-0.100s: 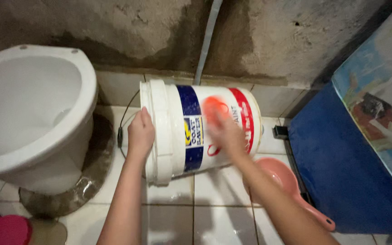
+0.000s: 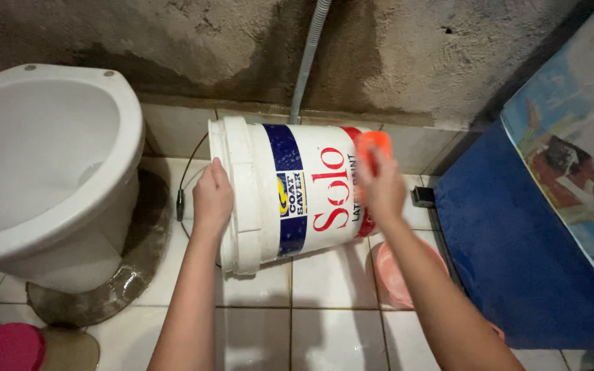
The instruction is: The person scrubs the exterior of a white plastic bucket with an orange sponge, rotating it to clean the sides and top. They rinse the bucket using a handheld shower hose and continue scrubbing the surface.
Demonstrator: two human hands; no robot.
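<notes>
A white plastic bucket (image 2: 324, 172) with blue and red bands lies on its side on the wet tiled floor, its open rim facing left. My left hand (image 2: 212, 199) grips that rim and steadies it. My right hand (image 2: 381, 187) presses an orange scrub pad (image 2: 372, 145) against the bucket's side near its base end. A thin wire handle (image 2: 185, 180) hangs from the rim down to the floor.
A white toilet bowl (image 2: 49, 172) stands at the left. A pink dipper (image 2: 397, 275) lies on the tiles under my right forearm. A large blue container (image 2: 517, 240) with a patterned lid fills the right. A grey hose (image 2: 307, 58) runs down the rough wall. A pink object (image 2: 5, 347) sits bottom left.
My right hand with the orange pad has moved from the middle of the bucket's side towards its base end at the right. My left hand has kept its grip.
</notes>
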